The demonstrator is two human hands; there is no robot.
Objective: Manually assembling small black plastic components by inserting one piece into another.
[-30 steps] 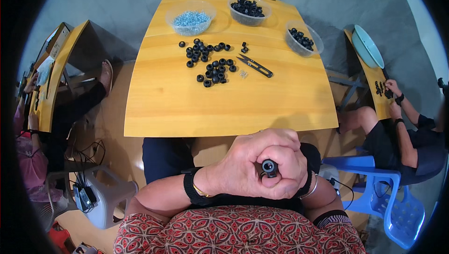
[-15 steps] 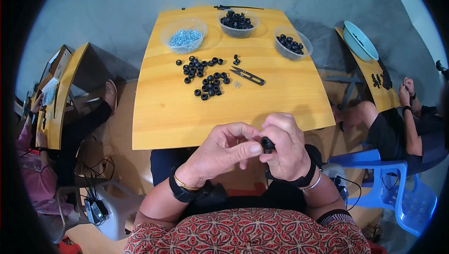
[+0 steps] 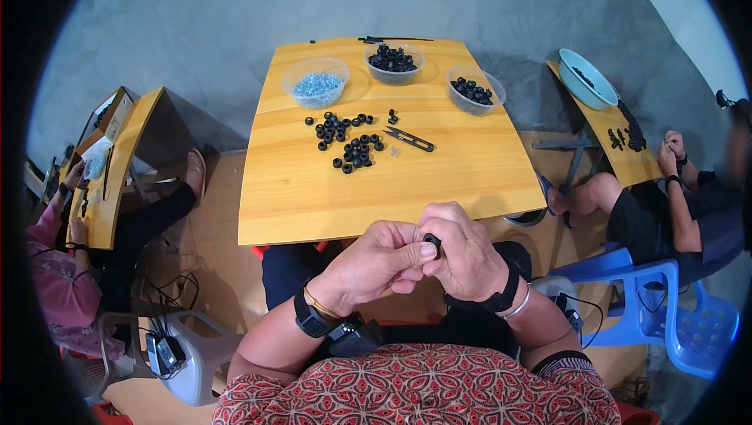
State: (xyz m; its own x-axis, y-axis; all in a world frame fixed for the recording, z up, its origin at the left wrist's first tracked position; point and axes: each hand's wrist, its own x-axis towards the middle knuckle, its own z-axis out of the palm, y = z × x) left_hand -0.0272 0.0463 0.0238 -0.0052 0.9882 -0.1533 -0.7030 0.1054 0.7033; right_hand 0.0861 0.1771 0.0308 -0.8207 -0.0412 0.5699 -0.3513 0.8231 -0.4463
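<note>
Black piece: the small dark round piece [image 3: 432,242] sits between my hands, just on my side of the surface's [image 3: 313,206] near edge; a slip here could send it to the floor instead of onto the wood.
Right hand: my right hand [image 3: 470,259] is curled round the piece, gripping it; squeezing off-centre could make it shoot out.
Left hand: my left hand [image 3: 374,259] is drawn in, thumb tip against the piece; I cannot tell whether it grips anything, and that thumb could skid off the smooth side.
Loose beads: the black beads [image 3: 356,151] lie left of the middle; one knock from my wrist could roll some over the near edge.
Pale bits: the tiny heap [image 3: 395,152] beside the snips [image 3: 410,140] could scatter if I grabbed those carelessly.
Right-hand bowl: the clear bowl [image 3: 479,109] stands close to the right edge, where a stray elbow could tip it.
</note>
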